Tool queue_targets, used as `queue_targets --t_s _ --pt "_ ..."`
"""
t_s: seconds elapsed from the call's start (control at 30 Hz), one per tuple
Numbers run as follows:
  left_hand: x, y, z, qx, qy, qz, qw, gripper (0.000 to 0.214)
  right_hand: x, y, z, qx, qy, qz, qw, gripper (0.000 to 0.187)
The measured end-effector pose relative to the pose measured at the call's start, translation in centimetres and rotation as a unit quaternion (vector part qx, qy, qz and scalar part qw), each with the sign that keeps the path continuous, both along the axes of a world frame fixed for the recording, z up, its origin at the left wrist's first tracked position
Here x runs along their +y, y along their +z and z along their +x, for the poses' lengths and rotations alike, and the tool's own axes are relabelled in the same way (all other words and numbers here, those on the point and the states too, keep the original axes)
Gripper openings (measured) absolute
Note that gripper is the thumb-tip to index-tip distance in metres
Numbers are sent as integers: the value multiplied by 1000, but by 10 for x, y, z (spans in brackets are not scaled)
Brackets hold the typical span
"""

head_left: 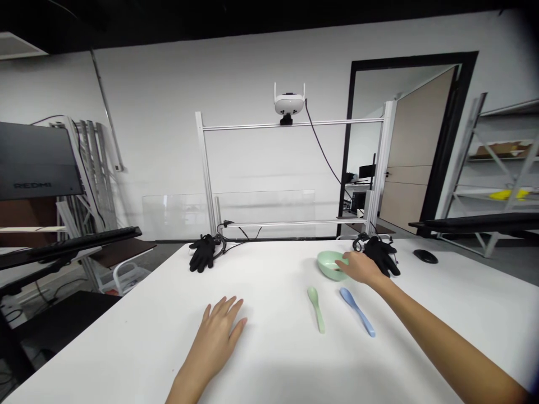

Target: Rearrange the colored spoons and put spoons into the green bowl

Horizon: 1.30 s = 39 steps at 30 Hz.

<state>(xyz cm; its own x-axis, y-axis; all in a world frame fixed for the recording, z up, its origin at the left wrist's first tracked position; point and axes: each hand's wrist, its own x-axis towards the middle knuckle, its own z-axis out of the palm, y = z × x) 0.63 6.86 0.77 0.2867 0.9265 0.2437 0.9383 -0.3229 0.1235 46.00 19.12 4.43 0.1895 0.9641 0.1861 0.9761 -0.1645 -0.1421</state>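
Note:
A light green bowl (325, 267) stands upright toward the back right of the white table (269, 359). My right hand (357, 266) is at its right rim, with a fingertip over the inside and the rim gripped; part of that rim is hidden behind the hand. Nearer to me lie a green spoon (315, 310) and, to its right, a blue spoon (357, 312), both with their bowls pointing away. On the left, my left hand (218, 334) is low over the table, fingers spread and holding nothing, apart from the spoons.
Black gloves lie at the back, one on the left (202, 253) and one on the right (380, 255), with cables beside them. A black mouse (425, 256) sits at the right. A metal frame (204, 163) with a white camera device (289, 104) rises behind the table.

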Motion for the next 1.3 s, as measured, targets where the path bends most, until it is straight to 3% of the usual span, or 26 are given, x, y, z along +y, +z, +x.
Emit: queue_targets --t_s 0.27,0.57,0.73,1.03,1.3 --pt "4 -1 1 -15 -13 24 1000 52 -46 5 -8 1 27 75 997 54" --pt "5 -4 5 -10 -15 21 1000 53 -78 -5 0 10 46 148 988 52" --pt "3 -3 8 -8 -15 16 1000 54 -90 -10 2 19 52 150 987 58" --pt "3 -4 7 -4 -15 16 1000 56 -105 -15 2 15 48 154 987 51" --pt "2 -1 9 1 -12 9 1000 55 -127 -35 -1 25 35 142 989 55"
